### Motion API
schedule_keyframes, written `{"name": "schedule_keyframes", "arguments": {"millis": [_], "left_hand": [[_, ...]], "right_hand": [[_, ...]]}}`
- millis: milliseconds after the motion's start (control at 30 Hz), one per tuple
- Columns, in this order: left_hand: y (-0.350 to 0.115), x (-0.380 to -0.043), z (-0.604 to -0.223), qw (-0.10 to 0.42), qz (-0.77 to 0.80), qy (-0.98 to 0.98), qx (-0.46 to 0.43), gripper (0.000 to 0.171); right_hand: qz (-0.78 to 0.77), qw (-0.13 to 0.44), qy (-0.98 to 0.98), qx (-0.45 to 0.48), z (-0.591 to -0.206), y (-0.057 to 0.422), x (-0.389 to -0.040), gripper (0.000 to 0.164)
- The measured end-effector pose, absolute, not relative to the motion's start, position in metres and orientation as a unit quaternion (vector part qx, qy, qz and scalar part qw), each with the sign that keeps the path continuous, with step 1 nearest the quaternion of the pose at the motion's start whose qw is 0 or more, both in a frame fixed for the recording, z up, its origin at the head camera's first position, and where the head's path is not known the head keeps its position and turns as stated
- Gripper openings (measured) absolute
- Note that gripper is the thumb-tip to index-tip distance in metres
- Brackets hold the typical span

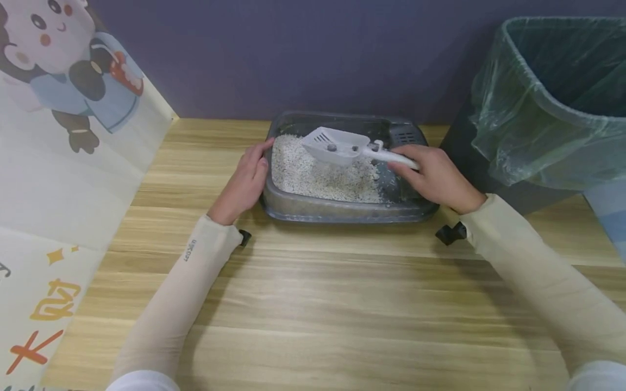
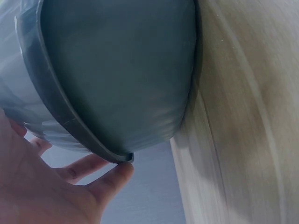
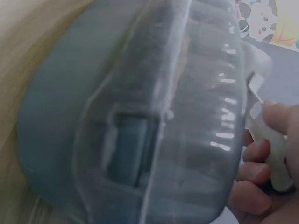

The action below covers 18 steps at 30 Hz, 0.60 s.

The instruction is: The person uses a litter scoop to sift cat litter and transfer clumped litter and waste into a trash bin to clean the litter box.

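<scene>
A dark grey litter box [image 1: 337, 213] stands against the wall, with pale granular cat litter [image 1: 308, 176] heaped over its left and middle part. My left hand [image 1: 246, 176] holds the box's left rim; in the left wrist view the thumb [image 2: 114, 179] is at the rim's edge, with fingers behind it. My right hand [image 1: 437, 174] grips the handle of a white litter scoop [image 1: 337, 142]. The scoop is over the litter, its slotted head pointing left, with a few dark clumps in it. In the right wrist view the fingers [image 3: 252, 172] curl round the handle.
To the right is a dark bin [image 1: 469, 125] lined with a green translucent bag [image 1: 518, 125], close beside the right hand. A purple-blue wall [image 1: 293, 54] rises behind the box. A white panel with cartoon prints [image 1: 58, 179] borders the wooden tabletop [image 1: 313, 304] on the left.
</scene>
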<state>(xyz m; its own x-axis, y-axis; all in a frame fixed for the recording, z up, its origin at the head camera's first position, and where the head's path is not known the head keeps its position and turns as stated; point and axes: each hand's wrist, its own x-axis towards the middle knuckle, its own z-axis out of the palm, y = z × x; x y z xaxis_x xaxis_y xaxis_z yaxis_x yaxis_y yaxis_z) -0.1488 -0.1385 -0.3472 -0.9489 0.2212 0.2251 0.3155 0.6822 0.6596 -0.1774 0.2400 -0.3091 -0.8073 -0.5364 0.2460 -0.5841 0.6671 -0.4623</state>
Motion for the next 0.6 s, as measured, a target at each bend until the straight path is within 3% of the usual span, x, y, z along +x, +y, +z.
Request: {"name": "schedule_keyframes", "arguments": {"millis": [600], "left_hand": [[-0.136, -0.152, -0.3463, 0.056, -0.369, -0.916, -0.145, 0.048]], "right_hand": [[0.283, 0.058, -0.913, 0.287, -0.3041, 0.2426, -0.1699, 0.035]]}}
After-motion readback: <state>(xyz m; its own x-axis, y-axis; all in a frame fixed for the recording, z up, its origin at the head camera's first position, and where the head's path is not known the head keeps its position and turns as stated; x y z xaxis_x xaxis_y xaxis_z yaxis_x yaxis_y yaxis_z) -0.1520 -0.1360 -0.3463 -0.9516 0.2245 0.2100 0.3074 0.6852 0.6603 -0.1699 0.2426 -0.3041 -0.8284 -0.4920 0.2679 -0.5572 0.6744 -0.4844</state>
